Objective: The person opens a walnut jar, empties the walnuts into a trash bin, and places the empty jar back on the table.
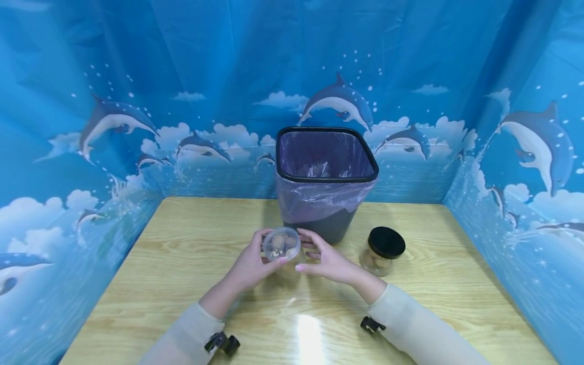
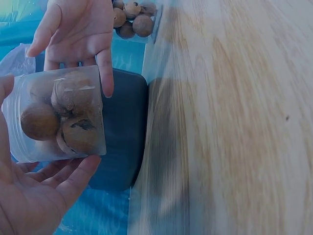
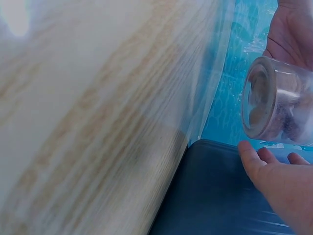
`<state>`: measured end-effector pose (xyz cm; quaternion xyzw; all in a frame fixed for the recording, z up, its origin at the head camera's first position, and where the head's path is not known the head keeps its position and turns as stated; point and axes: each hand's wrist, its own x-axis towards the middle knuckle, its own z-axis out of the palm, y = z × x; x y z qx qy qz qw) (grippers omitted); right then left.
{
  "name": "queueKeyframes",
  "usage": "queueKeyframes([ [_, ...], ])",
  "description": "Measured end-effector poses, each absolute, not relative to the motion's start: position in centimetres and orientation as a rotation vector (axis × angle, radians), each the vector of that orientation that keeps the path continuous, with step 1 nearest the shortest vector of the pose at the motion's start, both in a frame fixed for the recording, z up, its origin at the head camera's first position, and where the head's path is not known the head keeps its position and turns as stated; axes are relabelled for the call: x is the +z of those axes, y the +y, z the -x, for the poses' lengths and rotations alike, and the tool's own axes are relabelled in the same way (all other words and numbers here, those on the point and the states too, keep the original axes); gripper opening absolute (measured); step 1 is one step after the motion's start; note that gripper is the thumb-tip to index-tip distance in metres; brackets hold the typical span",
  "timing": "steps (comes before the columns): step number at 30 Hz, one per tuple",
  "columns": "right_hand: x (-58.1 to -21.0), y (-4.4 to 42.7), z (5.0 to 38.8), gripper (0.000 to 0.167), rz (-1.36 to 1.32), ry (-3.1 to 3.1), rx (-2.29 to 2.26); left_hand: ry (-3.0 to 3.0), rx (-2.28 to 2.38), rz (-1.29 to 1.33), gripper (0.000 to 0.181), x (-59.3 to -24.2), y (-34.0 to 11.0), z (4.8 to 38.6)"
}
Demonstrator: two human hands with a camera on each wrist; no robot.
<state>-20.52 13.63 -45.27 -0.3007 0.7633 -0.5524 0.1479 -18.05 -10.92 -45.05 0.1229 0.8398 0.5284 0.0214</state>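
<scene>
- Blue dolphin-print backdrop [image 1: 219,61] encloses a wood-grain tabletop [image 1: 182,228]; a bin [image 1: 328,179] with a purple liner [image 1: 319,196] stands behind the hands.
- Clear jar [image 3: 278,100]: held off the tabletop, before the bin, upright or nearly so. No lid is seen on its threaded rim.
- Left hand [image 1: 255,261]: fingers and thumb curled around the jar.
- Right hand [image 1: 326,258]: fingers spread beside the jar; contact cannot be confirmed.
- Complete, as judged: jar lifted and uncovered.
- Incomplete, as judged: brown walnut-like balls [image 2: 40,121] remain inside; work assessed as at an early stage.
- Second jar [image 1: 375,264]: on the tabletop, right of the bin, black lid [image 1: 387,242] on, similar balls inside, untouched.
- Bin contents: cannot be determined.
</scene>
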Motion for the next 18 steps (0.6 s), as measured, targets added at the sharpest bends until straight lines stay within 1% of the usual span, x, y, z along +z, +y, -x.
queueKeyframes([
  [10,-45.15,13.37,20.47,0.088,0.872,2.214,-1.583,2.536,1.744,-0.436,0.079,-44.94,-10.49,17.85],
  [18,-45.18,13.17,20.43,0.087,0.862,2.208,-1.605,2.491,1.765,-0.437,0.08,-44.9,-10.32,17.63],
])
